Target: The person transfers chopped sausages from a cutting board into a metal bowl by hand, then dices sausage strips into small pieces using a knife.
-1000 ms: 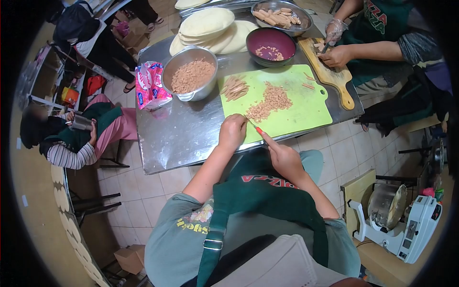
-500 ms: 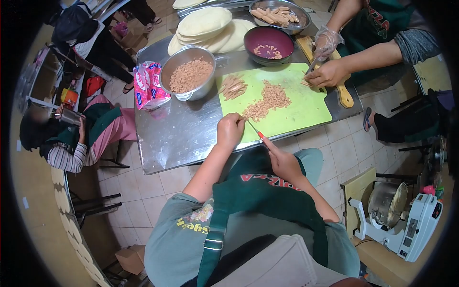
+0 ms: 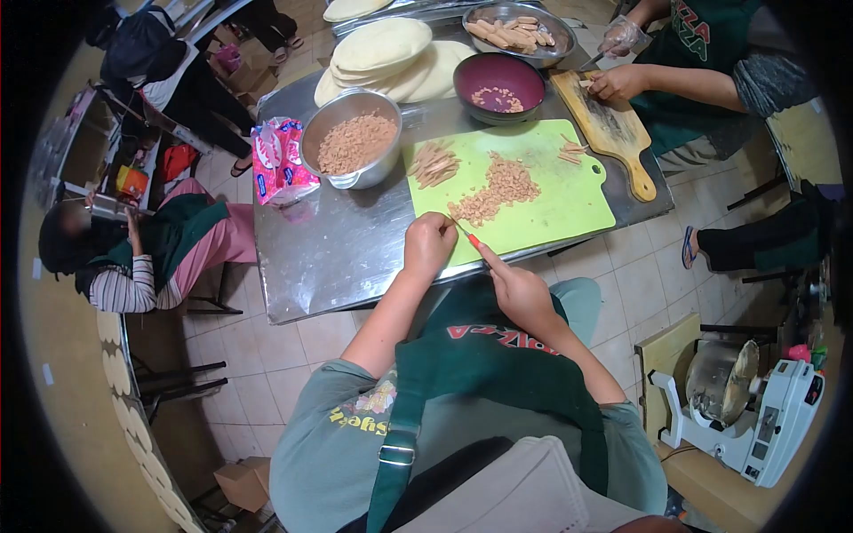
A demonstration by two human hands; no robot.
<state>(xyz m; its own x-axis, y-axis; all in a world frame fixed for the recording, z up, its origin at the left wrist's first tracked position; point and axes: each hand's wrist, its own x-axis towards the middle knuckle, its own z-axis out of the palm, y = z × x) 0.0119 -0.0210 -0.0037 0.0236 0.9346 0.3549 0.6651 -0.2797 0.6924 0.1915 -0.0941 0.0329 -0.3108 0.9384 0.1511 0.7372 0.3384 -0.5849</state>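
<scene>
My right hand point(image 3: 520, 295) grips a knife point(image 3: 474, 241) by its red-orange handle, the blade pointing up and left. Close beside the blade, my left hand point(image 3: 430, 243) is closed at the near left edge of the green cutting board point(image 3: 569, 200); whatever its fingers pinch is hidden. Just beyond the blade lies a heap of small chopped sausage pieces point(image 3: 506, 182). Cut sausage strips point(image 3: 434, 163) are bunched at the board's far left. A smaller group of sausage strips point(image 3: 571, 151) rests at its far right.
A steel bowl point(image 3: 387, 169) of chopped sausage and a pink packet point(image 3: 283, 164) stand at left. Behind are flatbread rounds point(image 3: 382, 44), a purple bowl point(image 3: 524, 75) and a bowl of whole sausages point(image 3: 569, 44). At right, a co-worker's hands point(image 3: 622, 82) work over a wooden board point(image 3: 635, 142).
The co-worker's hands have drawn back from the green board to the wooden board, leaving sausage strips at its right end. My knife has shifted slightly; my left hand barely differs.
</scene>
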